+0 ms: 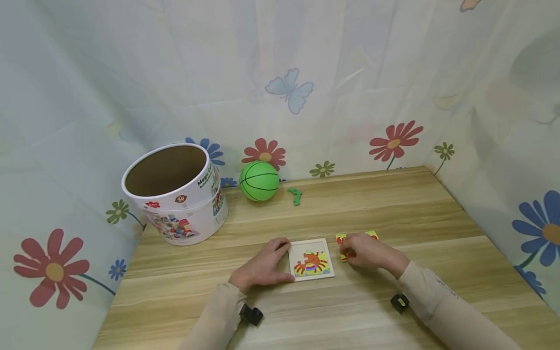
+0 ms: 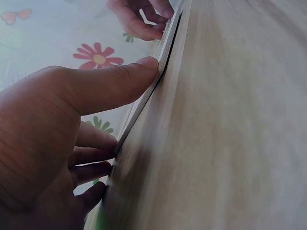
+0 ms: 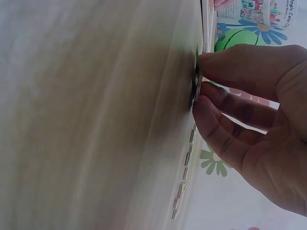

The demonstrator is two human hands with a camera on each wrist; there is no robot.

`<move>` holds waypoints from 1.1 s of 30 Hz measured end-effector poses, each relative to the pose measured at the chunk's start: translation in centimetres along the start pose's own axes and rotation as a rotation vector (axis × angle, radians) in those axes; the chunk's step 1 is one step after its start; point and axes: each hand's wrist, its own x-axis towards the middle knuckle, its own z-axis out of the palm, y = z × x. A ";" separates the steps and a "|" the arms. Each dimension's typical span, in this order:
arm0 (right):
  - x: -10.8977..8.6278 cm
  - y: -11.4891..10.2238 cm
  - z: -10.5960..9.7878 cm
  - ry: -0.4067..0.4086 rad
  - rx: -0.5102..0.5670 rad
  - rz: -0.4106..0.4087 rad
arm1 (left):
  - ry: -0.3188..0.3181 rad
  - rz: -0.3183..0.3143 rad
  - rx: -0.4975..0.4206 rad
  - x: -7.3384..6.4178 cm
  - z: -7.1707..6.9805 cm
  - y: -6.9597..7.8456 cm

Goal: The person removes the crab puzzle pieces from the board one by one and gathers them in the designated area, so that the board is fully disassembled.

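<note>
A square puzzle board (image 1: 314,278) with a pale frame lies on the table, partly filled with pieces showing an orange crab-like picture on yellow; its upper left is bare. My left hand (image 1: 265,265) holds the board at its left side, thumb by the near corner and fingers by the far one. To the right of the board, my right hand (image 1: 367,250) pinches a thin puzzle piece (image 3: 199,82) between thumb and fingertips, low over the table. Other yellow and red puzzle pieces (image 1: 372,234) lie around and partly under that hand; several show edge-on as a row of pieces (image 3: 186,158) in the right wrist view.
A large white round bucket (image 1: 188,218) with printed sides stands open at the back left of the wooden table (image 1: 262,321). Beside it sits a green ball (image 1: 259,181), and a small green curved toy part (image 1: 296,196) lies to its right. Flowered curtains enclose the table.
</note>
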 end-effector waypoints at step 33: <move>0.1 0.6 0.5 0.018 0.000 -0.007 | 0.010 0.013 0.000 -0.1 -0.3 0.2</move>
